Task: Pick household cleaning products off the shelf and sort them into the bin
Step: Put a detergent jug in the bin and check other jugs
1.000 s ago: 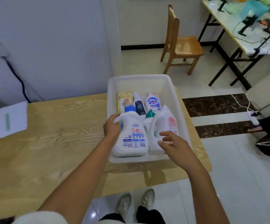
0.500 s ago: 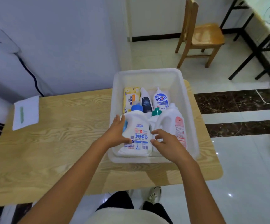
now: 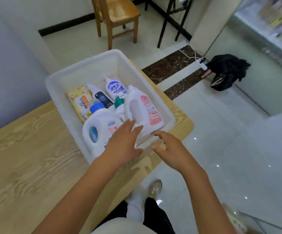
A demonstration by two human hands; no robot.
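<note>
A white plastic bin (image 3: 86, 68) stands on the end of a wooden table (image 3: 27, 157). Inside lie a large white jug with a blue cap (image 3: 99, 125), a white jug with a pink label (image 3: 143, 108), a green-capped bottle (image 3: 119, 103), a bottle with a dark label (image 3: 101, 97), a blue-labelled pump bottle (image 3: 115, 88) and a yellow wipes pack (image 3: 79, 102). My left hand (image 3: 125, 142) hovers flat over the near end of the bin, fingers straight, holding nothing. My right hand (image 3: 172, 149) is spread beside the bin's near right corner, also empty.
A wooden chair (image 3: 116, 16) stands beyond the bin. Black table legs (image 3: 172, 22) rise at the back right. A black bag (image 3: 226, 71) and a white power strip (image 3: 201, 64) lie on the tiled floor. A blurred shelf (image 3: 271, 19) is at the far right.
Both hands have let go of the blue-capped jug and drawn back from the bin. The view has swung to the right, bringing the shelf side into sight.
</note>
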